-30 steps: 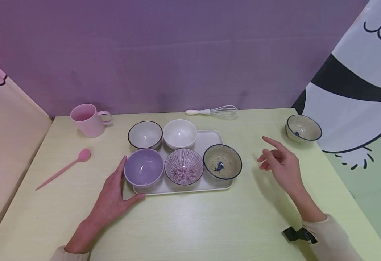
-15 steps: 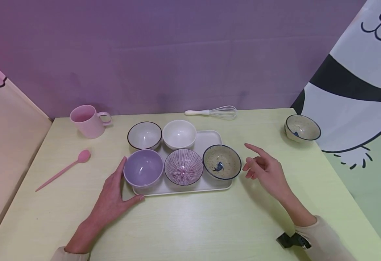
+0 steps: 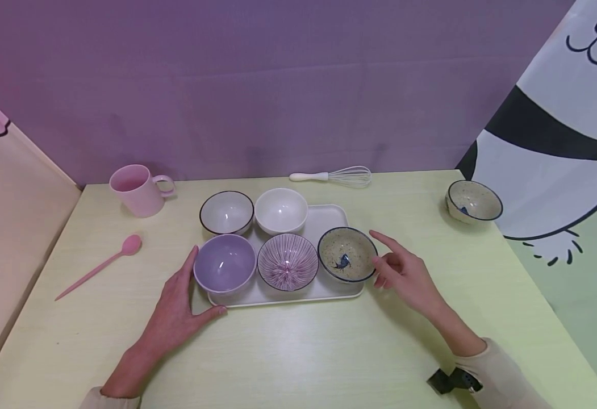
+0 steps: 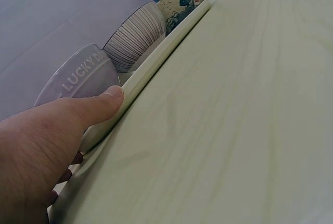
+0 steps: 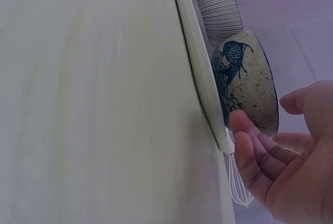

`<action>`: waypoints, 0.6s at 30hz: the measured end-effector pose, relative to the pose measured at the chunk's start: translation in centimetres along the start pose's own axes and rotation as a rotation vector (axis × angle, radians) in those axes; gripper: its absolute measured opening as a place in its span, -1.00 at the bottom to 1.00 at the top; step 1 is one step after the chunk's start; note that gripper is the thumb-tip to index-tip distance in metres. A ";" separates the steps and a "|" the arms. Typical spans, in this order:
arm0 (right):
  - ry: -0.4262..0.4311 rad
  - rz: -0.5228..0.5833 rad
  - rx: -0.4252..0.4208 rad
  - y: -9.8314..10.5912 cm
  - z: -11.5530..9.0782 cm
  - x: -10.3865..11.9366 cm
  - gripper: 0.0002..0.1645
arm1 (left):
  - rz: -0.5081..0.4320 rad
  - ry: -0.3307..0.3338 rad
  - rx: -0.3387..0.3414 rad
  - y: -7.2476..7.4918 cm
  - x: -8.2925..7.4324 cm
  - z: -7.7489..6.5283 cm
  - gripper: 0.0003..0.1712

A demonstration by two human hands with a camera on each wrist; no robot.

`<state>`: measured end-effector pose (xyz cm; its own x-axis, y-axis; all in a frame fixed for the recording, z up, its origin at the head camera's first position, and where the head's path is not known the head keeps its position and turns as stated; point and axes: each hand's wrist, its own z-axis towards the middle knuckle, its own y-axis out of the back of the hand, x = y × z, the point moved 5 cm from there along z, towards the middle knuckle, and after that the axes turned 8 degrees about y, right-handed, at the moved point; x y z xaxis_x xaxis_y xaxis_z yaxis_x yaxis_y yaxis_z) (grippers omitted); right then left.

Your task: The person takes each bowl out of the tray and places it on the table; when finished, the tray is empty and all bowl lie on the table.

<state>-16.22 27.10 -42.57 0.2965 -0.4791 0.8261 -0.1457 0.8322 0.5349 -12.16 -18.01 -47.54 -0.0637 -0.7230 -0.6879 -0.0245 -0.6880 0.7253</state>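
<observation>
My left hand (image 3: pixel 175 309) holds the front left corner of the white tray (image 3: pixel 298 295), its thumb along the rim and the other fingers partly hidden at the side. Next to it on the tray sits a lilac bowl (image 3: pixel 225 263), lettered in the left wrist view. A purple-striped bowl (image 3: pixel 288 262) and a speckled bowl with a blue fish (image 3: pixel 347 254) stand in the same front row. Close against the speckled bowl is my right hand (image 3: pixel 408 278), loosely bent; in the right wrist view its fingertips reach the bowl's side while the thumb stays apart from the rim.
Behind are a dark-rimmed white bowl (image 3: pixel 226 212) and a plain white bowl (image 3: pixel 281 211). A whisk (image 3: pixel 331 176) lies at the back edge. A pink mug (image 3: pixel 138 190) and pink spoon (image 3: pixel 101 267) are left; another speckled bowl (image 3: pixel 474 200) stands far right.
My right hand has moved left across the table, from well apart to right beside the speckled bowl on the tray. The left hand, tray and bowls have stayed in place.
</observation>
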 end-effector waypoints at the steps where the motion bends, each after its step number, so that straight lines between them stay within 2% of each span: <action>1: -0.002 0.002 0.005 -0.1 0.0 0.0 -0.30 | 0.000 0.001 0.000 0.0 0.0 0.0 0.57; 12: 0.009 0.030 0.011 -1.0 -0.2 -0.3 -0.27 | 0.007 -0.005 0.002 0.0 -0.1 0.0 0.56; 18: -0.026 0.046 -0.017 -1.1 -0.2 -0.4 -0.29 | 0.006 -0.001 0.003 0.0 0.0 0.0 0.56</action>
<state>-16.00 26.39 -43.55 0.2652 -0.4467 0.8544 -0.1423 0.8583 0.4930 -12.18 -17.97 -47.55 -0.0652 -0.7271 -0.6834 -0.0268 -0.6834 0.7296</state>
